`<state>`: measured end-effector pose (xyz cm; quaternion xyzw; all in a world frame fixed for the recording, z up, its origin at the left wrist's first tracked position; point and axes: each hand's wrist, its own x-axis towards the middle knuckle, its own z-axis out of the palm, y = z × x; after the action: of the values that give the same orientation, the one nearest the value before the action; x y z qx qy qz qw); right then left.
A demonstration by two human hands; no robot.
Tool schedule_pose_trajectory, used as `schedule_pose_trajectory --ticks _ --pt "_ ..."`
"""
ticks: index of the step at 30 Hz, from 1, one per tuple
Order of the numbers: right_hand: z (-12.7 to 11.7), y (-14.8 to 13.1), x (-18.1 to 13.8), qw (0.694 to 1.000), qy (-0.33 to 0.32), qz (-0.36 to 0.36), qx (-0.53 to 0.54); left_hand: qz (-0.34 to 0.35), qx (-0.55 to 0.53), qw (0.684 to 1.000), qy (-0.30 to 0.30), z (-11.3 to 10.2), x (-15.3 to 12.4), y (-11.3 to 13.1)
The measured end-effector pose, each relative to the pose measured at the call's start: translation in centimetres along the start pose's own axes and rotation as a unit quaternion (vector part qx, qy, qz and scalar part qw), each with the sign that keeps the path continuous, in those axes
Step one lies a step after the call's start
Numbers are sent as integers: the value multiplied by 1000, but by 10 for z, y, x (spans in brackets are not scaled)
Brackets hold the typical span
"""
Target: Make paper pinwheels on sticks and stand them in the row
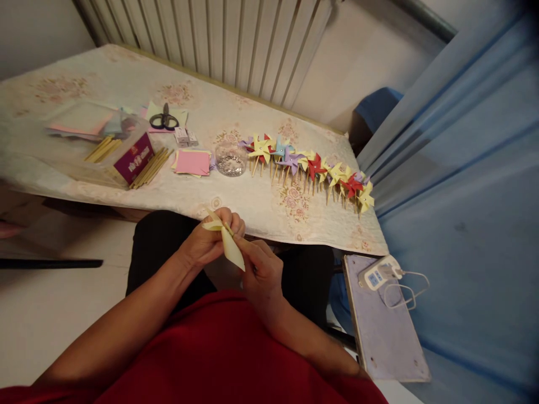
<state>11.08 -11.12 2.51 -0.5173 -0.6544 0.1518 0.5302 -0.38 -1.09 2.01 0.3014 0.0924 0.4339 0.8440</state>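
Yellow paper pinwheel [232, 252] held between the left hand [206, 245] and the right hand [264, 270], above the lap [162, 247] and just off the near edge of the tabletop [263, 212]. The left hand grips one side with curled fingers; the right pinches it near the centre.

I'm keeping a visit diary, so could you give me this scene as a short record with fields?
Left hand: gripping bent yellow paper
Right hand: gripping the same paper, near the front edge of the table
Table, left: purple-labelled box, sticks, scissors
Table, middle: pink-topped paper stack, round clear container
Table, right: row of multicoloured pinwheels
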Motion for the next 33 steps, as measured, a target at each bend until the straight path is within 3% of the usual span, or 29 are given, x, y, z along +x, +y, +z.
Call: schedule_pose_trajectory --ticks 25,33 --pt "2 2 -2 1000 8 2 10 -11 -1 1000 4 7 0 1" --pt "1 3 -1 997 -7 71 27 -15 4 1000 -7 -1 1 -3"
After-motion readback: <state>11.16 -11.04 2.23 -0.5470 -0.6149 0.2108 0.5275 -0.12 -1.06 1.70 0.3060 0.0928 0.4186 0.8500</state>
